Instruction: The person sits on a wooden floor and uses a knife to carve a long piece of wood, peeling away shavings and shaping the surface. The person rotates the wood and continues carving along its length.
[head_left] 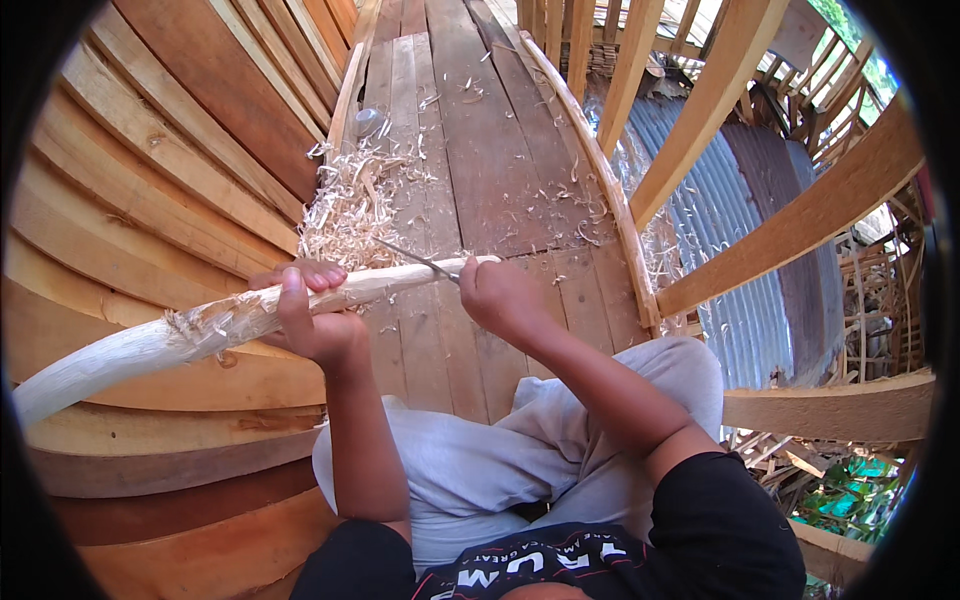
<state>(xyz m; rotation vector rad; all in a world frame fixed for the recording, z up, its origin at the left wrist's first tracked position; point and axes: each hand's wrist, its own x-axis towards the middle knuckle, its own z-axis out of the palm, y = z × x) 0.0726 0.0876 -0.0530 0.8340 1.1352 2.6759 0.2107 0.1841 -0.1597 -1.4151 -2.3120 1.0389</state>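
A long pale wooden pole (130, 350), stripped of bark, slants from the far left edge up to the middle of the view. My left hand (312, 315) is wrapped round it, thumb on top, just right of a rough patch with ragged fibres. Close to the pole's right end, my right hand (503, 297) is closed on the handle of a knife (415, 258); the handle itself is hidden in my fist. The thin dark blade lies across the pole and points up and left. My legs are folded beneath the pole.
Curled wood shavings (350, 215) are heaped against the plank wall (150, 180) on the left. A small clear container (369, 122) stands behind them. More shavings dot the board floor (490, 170). A slatted wooden railing (780, 250) runs on the right, with corrugated metal sheets (740, 270) beyond it.
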